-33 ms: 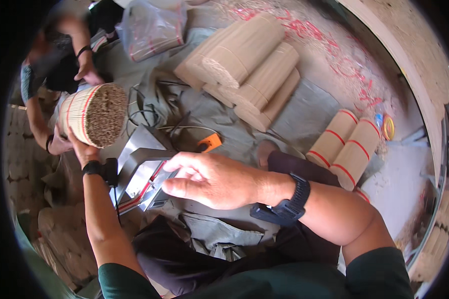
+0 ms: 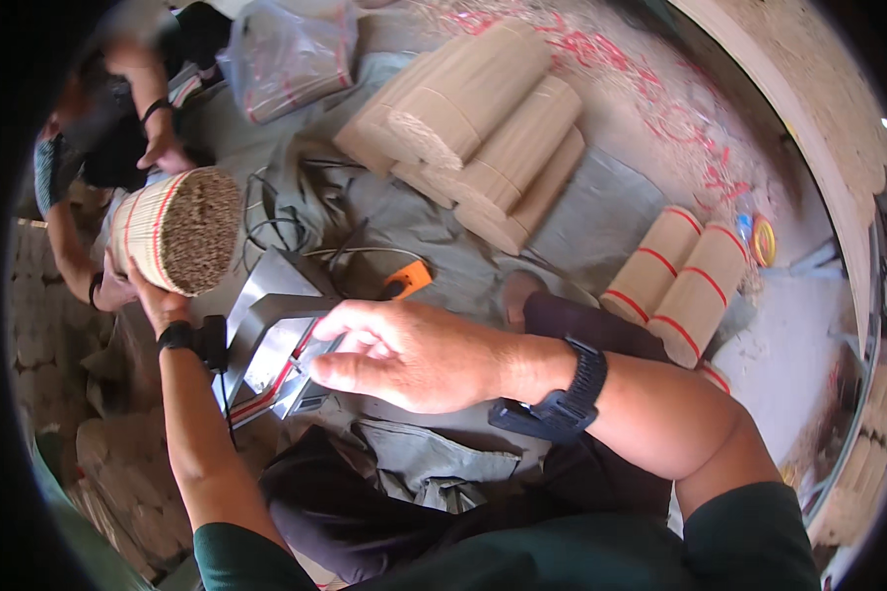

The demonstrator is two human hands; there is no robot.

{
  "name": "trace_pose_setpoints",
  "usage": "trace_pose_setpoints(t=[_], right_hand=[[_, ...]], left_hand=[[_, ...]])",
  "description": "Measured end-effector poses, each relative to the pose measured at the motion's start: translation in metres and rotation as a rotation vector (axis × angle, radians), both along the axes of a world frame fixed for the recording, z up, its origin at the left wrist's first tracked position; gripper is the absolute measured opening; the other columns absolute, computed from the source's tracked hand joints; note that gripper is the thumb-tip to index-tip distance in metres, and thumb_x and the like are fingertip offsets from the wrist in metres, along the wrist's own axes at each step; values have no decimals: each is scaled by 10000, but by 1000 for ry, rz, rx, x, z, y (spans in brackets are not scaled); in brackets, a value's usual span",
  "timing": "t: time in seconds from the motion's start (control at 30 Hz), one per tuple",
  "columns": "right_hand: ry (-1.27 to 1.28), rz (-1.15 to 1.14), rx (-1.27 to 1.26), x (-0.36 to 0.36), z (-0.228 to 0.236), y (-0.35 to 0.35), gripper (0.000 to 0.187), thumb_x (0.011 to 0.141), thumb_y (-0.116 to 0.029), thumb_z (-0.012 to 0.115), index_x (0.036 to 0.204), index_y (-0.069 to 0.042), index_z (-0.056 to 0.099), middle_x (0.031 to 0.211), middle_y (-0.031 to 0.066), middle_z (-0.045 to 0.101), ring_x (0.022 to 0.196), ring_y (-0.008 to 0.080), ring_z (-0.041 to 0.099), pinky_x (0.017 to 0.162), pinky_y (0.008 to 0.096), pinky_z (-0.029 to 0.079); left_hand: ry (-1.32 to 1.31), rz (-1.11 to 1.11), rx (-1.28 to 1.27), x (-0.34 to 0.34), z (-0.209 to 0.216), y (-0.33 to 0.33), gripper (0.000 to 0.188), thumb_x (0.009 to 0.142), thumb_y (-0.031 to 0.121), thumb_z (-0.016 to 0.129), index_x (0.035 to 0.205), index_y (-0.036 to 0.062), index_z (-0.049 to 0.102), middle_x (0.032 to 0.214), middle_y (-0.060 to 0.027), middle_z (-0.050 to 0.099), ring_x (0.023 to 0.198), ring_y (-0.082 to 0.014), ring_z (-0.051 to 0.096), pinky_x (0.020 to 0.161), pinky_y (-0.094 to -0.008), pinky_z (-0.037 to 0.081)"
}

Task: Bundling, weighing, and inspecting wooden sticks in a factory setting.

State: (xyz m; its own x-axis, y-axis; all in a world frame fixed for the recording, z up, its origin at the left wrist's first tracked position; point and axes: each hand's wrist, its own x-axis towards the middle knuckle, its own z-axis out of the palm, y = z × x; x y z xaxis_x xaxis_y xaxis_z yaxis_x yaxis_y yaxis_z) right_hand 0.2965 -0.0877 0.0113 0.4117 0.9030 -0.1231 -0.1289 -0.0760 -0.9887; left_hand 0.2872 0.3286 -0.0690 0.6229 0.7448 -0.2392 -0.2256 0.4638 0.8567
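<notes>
My left hand (image 2: 163, 303) supports the lower near side of a thick bundle of thin wooden sticks (image 2: 199, 236), bound with red bands. A co-worker's hand (image 2: 115, 286) also holds that bundle from the far left. The co-worker's other hand (image 2: 166, 153) hovers open above it. My right hand (image 2: 389, 360) hangs over a silver and dark metal banding machine (image 2: 281, 281), fingers loosely curled and thumb apart, with nothing seen in it. A red strip (image 2: 269, 396) runs along the machine and passes partly behind my right hand.
Large stick bundles (image 2: 473, 98) are stacked on a grey sheet ahead. Two red-banded bundles (image 2: 700, 295) lie at right, beside a yellow tape roll (image 2: 764, 241). An orange power strip (image 2: 409, 280) with cables lies behind the machine. A plastic bag (image 2: 291, 64) holds another bundle.
The bundle and my left hand have shifted slightly left in the picture, as has my right hand. The whole surroundings shift a little as well; the grips look the same.
</notes>
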Motion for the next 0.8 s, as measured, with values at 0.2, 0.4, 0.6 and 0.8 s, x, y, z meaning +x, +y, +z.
trace_pose_setpoints(t=[0.2, 0.4, 0.6, 0.8], right_hand=[[-36, -57, 100, -10, 1, -4, 449, 911, -343, 578, 1034, 89, 561, 877, 167, 677, 826, 231, 655, 730, 334, 497], [44, -14, 173, -5, 16, -26, 418, 939, -285, 563, 1195, 34, 473, 986, 142, 651, 907, 160, 624, 790, 287, 494], [27, -242, 251, 55, 47, -90, 518, 984, -362, 410, 1304, 46, 409, 1159, 200, 591, 1061, 266, 599, 899, 360, 478], [458, -596, 173, 142, -32, -158, 799, 900, -564, 480, 1390, 39, 294, 1355, 220, 431, 1214, 294, 479, 972, 416, 417]], left_hand=[[64, -58, 32, 3, 31, -23, 627, 892, 550, 442, 1364, 137, 422, 1361, -73, 478, 1220, -294, 477, 983, -498, 421], [-174, -167, -431, 25, 70, -16, 1088, 750, 710, 540, 1466, 70, 29, 1459, -200, 280, 1320, -393, 321, 1074, -558, 278], [99, -573, -145, 45, 101, -111, 928, 789, 608, 615, 1382, -2, 246, 1333, -206, 434, 1234, -343, 427, 1060, -484, 302], [276, -859, 976, 146, 94, -271, 650, 912, 528, 489, 1251, -26, 483, 1243, -171, 552, 1164, -266, 509, 999, -388, 356]])
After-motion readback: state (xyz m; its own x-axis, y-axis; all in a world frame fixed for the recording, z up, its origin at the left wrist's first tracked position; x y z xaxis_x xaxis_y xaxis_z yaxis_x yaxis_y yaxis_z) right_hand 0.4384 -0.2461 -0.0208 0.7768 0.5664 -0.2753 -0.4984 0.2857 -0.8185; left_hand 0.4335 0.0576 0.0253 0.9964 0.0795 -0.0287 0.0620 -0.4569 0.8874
